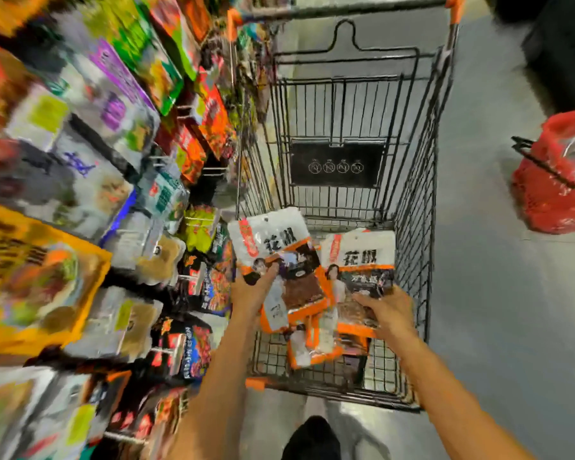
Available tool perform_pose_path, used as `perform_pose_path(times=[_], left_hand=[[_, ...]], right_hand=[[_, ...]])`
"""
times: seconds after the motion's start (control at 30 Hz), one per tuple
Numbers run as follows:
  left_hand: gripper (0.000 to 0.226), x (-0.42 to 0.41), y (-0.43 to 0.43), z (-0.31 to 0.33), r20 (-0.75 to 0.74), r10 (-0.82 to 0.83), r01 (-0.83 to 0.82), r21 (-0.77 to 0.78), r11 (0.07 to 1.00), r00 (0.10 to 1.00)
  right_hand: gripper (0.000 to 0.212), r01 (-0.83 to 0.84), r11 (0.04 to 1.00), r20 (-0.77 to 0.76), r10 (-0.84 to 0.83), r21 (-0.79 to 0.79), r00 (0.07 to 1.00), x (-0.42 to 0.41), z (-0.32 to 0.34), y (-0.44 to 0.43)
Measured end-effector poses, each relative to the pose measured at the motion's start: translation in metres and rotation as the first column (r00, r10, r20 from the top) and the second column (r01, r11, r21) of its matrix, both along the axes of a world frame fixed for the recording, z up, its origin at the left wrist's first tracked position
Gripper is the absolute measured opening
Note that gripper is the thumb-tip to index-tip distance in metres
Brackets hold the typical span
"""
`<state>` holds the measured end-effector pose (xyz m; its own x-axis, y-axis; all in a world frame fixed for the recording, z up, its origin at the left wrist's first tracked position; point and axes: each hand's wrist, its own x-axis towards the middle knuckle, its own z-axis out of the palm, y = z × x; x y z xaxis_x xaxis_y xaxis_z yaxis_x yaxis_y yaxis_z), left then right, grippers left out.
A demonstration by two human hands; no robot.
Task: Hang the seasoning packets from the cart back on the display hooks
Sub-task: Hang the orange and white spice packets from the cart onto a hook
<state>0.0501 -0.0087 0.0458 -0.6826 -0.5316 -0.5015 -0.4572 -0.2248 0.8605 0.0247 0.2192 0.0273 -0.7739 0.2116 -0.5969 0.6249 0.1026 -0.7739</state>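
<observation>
Left hand (253, 290) grips a packet (279, 247), right hand (385, 313) grips a second packet (359, 257), both over the cart (412, 210). Spare packets (312, 346) lie beneath; hanging on the display rack (113, 180), leftward, looks barely begun.

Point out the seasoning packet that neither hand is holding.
The loose packet lying low in the cart; the left hand and right hand hold the other packets up.
</observation>
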Motion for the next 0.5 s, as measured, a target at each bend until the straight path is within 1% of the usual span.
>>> perform_pose_path(times=[0.03,0.1,0.17,0.2,0.27,0.33,0.4,0.47,0.5], left_hand=[[0.043,0.009,-0.002,0.014,-0.026,0.009,-0.01,-0.022,1.0,1.0],[0.032,0.032,-0.007,0.039,-0.107,0.045,-0.05,-0.043,0.998,0.993],[0.029,0.059,-0.009,0.069,-0.186,0.102,-0.117,-0.075,0.99,0.977],[0.025,0.074,-0.009,0.086,-0.218,0.139,-0.163,-0.096,0.982,0.966],[0.018,0.108,-0.011,0.117,-0.278,0.226,-0.267,-0.122,0.956,0.934],[0.013,0.146,-0.014,0.146,-0.336,0.326,-0.385,-0.125,0.914,0.884],[0.016,0.188,-0.02,0.171,-0.393,0.357,-0.447,-0.167,0.879,0.848],[0.012,0.234,-0.024,0.195,-0.421,0.393,-0.502,-0.186,0.844,0.818],[0.015,0.258,-0.026,0.206,-0.434,0.422,-0.54,-0.194,0.819,0.796]], right_hand=[[0.036,-0.039,0.999,-0.051,0.04,0.015,0.998,0.001,0.013,-0.002],[0.035,-0.137,0.989,-0.144,0.143,0.05,0.979,0.003,0.04,-0.005],[0.03,-0.26,0.96,-0.223,0.277,0.101,0.935,0.005,0.066,-0.007],[0.026,-0.32,0.94,-0.269,0.341,0.118,0.901,0.007,0.08,-0.01],[0.02,-0.412,0.905,-0.354,0.42,0.1,0.836,0.014,0.106,-0.017],[0.019,-0.505,0.859,-0.432,0.487,0.08,0.76,0.025,0.131,-0.027],[0.02,-0.592,0.803,-0.499,0.54,0.065,0.678,0.039,0.155,-0.042],[0.019,-0.669,0.742,-0.564,0.572,0.047,0.595,0.058,0.18,-0.061],[0.018,-0.707,0.706,-0.595,0.583,0.033,0.554,0.07,0.191,-0.072]])
